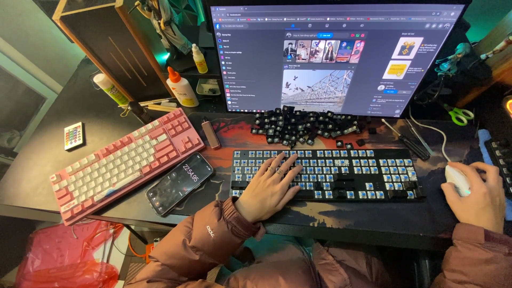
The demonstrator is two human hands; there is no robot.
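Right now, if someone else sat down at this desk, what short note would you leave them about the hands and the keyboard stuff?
Left hand: open, flat on the black keyboard, which has its keycaps off and blue switches showing.
Right hand: wrapped around the white mouse.
Removed black keycaps are piled under the monitor.
Pink keyboard lies at the left with caps on; a phone lies beside it.
Done: caps off. Left: none refitted.

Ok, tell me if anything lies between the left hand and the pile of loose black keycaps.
Nothing visible does. The left hand lies flat on the stripped black keyboard, and the keycap pile sits just past that keyboard's far edge, below the monitor. Only bare switch rows lie between. The right hand holds the white mouse.
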